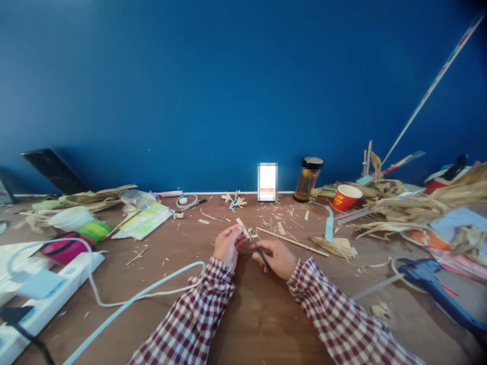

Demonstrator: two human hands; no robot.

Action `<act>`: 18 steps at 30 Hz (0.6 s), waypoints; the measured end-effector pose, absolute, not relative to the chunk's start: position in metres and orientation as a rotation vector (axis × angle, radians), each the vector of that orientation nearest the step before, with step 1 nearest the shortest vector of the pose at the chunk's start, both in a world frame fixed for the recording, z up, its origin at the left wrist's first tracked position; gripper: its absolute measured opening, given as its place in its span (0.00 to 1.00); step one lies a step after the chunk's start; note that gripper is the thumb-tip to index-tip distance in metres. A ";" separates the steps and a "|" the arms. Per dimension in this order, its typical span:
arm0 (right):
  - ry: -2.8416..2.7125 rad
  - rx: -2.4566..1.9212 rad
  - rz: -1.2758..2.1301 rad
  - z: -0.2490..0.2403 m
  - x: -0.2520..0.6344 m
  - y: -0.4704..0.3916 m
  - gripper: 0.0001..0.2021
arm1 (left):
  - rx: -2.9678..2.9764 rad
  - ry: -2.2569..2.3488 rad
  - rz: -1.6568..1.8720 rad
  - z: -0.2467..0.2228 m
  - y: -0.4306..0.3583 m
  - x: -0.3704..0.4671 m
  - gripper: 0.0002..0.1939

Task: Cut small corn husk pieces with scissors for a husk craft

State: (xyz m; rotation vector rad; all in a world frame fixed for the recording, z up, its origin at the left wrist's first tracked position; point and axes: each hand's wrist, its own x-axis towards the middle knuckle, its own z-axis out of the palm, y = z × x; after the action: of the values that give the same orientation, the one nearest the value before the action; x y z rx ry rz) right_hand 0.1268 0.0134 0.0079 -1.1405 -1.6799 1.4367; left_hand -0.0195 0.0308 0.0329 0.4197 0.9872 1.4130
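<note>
My left hand (229, 246) is closed, thumb and fingers pinching a short pale strip (242, 226) that looks like dried husk. From the right, my right hand (279, 257) is wrapped round a slim dark metal tool (262, 255). Its tip points up and left at the strip, close to my left fingertips. Whether it is tweezers or small scissors I cannot tell. A thin pale stick (292, 241) lies just beyond my right hand. Small pale scraps (280, 229) are scattered on the brown table (251, 324) past both hands.
A blue glue gun (429, 279) and dried husks (411, 203) lie at right, near a red paper cup (346, 196). A dark-lidded jar (307, 180) and a lit phone screen (267, 180) stand by the blue wall. A white cable (144, 294) runs beside my left sleeve from the power strip (72, 284).
</note>
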 end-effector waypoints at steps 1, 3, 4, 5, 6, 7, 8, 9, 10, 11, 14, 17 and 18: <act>-1.671 -1.140 1.443 0.008 0.126 0.013 0.14 | 0.419 0.988 1.412 0.033 0.031 -0.019 0.02; -1.644 -1.142 1.464 0.010 0.126 0.013 0.14 | 0.419 0.987 1.411 0.033 0.031 -0.019 0.02; -1.628 -1.139 1.477 0.010 0.126 0.013 0.14 | 0.421 0.986 1.410 0.033 0.031 -0.019 0.02; -1.609 -1.131 1.489 0.011 0.126 0.013 0.15 | 0.422 0.983 1.408 0.033 0.031 -0.019 0.02; -1.594 -1.120 1.500 0.012 0.127 0.014 0.15 | 0.423 0.982 1.408 0.033 0.031 -0.020 0.02; -1.585 -1.104 1.510 0.012 0.127 0.014 0.16 | 0.423 0.981 1.407 0.033 0.031 -0.020 0.01; -1.584 -1.086 1.518 0.013 0.128 0.014 0.17 | 0.424 0.981 1.407 0.032 0.032 -0.020 0.01; -1.588 -1.068 1.524 0.013 0.128 0.014 0.17 | 0.426 0.983 1.406 0.032 0.032 -0.020 0.01; -1.593 -1.052 1.531 0.012 0.129 0.014 0.17 | 0.430 0.985 1.404 0.031 0.032 -0.020 0.02; -1.598 -1.039 1.537 0.012 0.129 0.014 0.18 | 0.435 0.988 1.400 0.031 0.032 -0.020 0.03; -1.597 -1.013 1.550 0.010 0.129 0.014 0.18 | 0.457 0.994 1.382 0.028 0.032 -0.019 0.04; -1.593 -1.020 1.552 0.010 0.129 0.015 0.18 | 0.475 0.995 1.366 0.026 0.031 -0.018 0.04; -1.595 -1.026 1.551 0.010 0.129 0.015 0.18 | 0.480 0.995 1.362 0.026 0.031 -0.018 0.04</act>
State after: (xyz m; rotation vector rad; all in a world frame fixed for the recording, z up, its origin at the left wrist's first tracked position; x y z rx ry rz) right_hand 0.1285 0.0148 0.0100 -1.0258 -1.5948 1.5506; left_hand -0.0177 0.0309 0.0260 0.4799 0.9948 1.3615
